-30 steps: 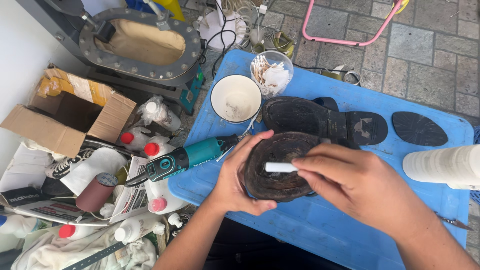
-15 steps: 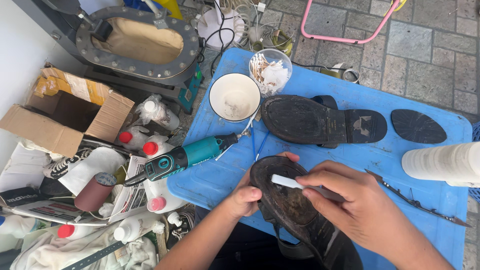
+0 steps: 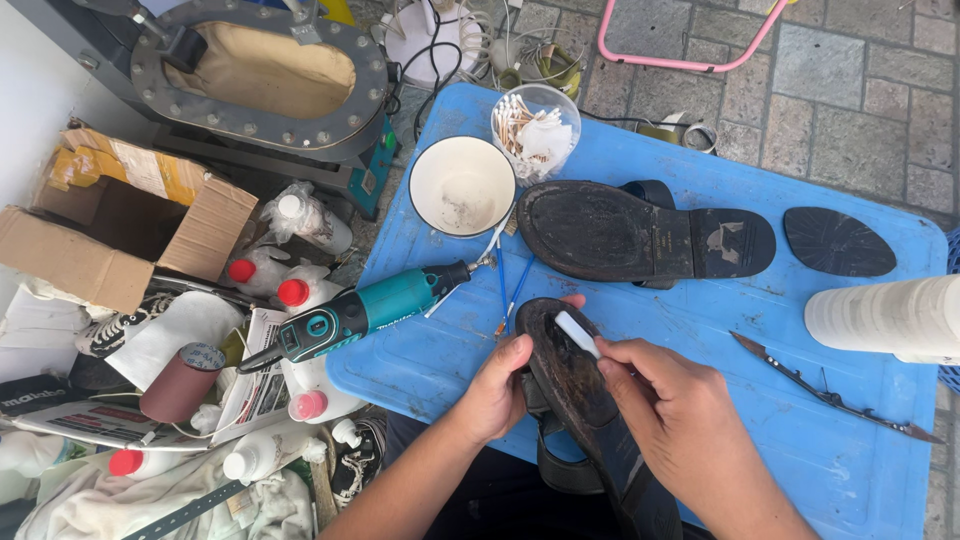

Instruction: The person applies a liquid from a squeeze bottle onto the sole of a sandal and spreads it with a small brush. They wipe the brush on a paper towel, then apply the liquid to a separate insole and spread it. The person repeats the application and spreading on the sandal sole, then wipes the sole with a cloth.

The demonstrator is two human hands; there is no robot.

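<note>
My left hand (image 3: 497, 388) grips the toe end of a dark worn shoe (image 3: 572, 378), sole turned up, above the blue table (image 3: 800, 440). My right hand (image 3: 672, 408) pinches a small white stick (image 3: 577, 334) against that sole near the toe. A second dark shoe (image 3: 640, 236) lies sole up farther back. A loose black heel piece (image 3: 838, 241) rests to its right.
A teal rotary tool (image 3: 360, 312) lies at the table's left edge beside a white bowl (image 3: 462, 186) and a clear cup of cotton swabs (image 3: 535, 126). A white roll (image 3: 885, 318) and a thin metal blade (image 3: 830, 390) sit at right. Bottles, boxes and a metal press crowd the left floor.
The shoe in my hands has come nearer to me and now points lengthwise away. My right hand has shifted the white stick up toward the toe.
</note>
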